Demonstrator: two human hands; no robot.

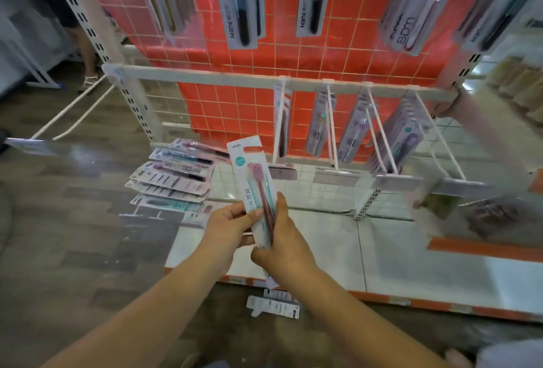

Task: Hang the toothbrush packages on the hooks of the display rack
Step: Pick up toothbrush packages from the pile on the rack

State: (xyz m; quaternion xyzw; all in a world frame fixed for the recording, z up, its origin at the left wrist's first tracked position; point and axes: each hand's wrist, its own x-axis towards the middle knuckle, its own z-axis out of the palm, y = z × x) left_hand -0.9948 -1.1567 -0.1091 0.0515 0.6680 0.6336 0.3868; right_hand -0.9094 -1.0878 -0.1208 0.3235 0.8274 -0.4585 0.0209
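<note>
I hold a toothbrush package (252, 171) upright in front of the rack; it is white with a pink and a teal brush inside. My left hand (227, 228) grips its lower left edge, thumb on the front. My right hand (282, 245) grips its lower right side, fingers curled round it. The white crossbar (223, 77) of the display rack carries several long hooks (332, 126) to the right, most with packages hanging on them. More packages lie fanned in a pile (173, 176) on the base shelf, left of my hands.
Larger toothbrush packs (242, 0) hang from the upper row against the red grid panel. One package (273, 306) lies on the floor below the white base shelf (382, 250). A bare double hook (70, 112) juts out left. Another person's hand (446, 106) touches the crossbar's right end; someone stands far left.
</note>
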